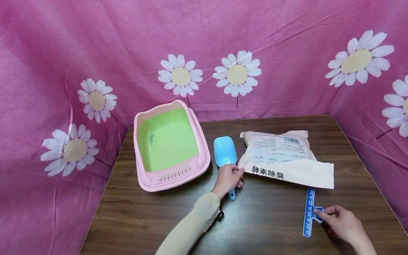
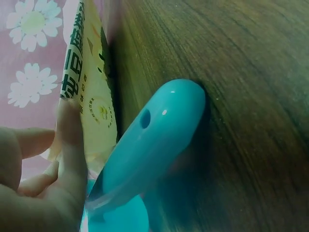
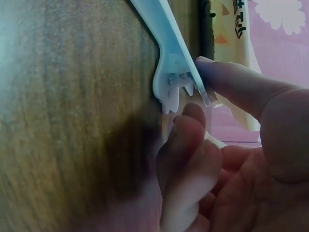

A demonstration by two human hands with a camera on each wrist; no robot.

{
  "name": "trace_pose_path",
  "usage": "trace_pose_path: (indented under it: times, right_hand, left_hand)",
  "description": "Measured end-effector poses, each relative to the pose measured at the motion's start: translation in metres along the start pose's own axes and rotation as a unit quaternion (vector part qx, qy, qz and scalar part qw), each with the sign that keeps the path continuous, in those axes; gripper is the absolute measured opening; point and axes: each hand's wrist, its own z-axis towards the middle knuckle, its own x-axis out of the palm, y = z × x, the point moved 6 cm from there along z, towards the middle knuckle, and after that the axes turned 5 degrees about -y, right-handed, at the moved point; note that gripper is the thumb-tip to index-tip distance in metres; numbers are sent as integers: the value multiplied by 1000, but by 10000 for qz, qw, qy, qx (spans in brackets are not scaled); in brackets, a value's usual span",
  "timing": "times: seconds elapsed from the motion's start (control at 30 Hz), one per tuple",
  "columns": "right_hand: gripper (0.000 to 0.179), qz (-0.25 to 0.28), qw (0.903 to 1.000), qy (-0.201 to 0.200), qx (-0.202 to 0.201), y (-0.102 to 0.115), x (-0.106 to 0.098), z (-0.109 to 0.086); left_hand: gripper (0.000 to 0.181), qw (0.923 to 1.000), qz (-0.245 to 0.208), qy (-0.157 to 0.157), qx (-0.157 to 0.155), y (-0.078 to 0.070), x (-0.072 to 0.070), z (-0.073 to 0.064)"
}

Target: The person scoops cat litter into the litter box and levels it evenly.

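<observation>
A pale pink bag of cat litter [image 1: 277, 150] lies on the table with its front end folded over. My left hand [image 1: 227, 179] pinches the left corner of that fold. Beneath this hand lies a light-blue scoop [image 1: 225, 150], its holed handle toward me. To the right, a blue-and-white bag clip [image 1: 308, 216] with a ruler-like printed bar lies in front of the bag. My right hand [image 1: 344, 223] holds the clip by its short lever. In the right wrist view, the thumb [image 3: 236, 82] is against the upper lever, with curled fingers at the lever's end.
A pink litter box [image 1: 204, 156] with a green inside and a slotted front ledge stands left of the scoop. The dark wood table [image 1: 127, 219] meets a magenta cloth [image 1: 204, 32] with white daisies at its back and sides.
</observation>
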Motion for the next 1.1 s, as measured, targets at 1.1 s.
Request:
trace_pose_path:
  times: [1.1]
  right_hand:
    - [59,683,9719,-2128,-732,39,-44,12]
  left_hand:
    - [14,9788,1205,-929,1369,-17,-18,-3]
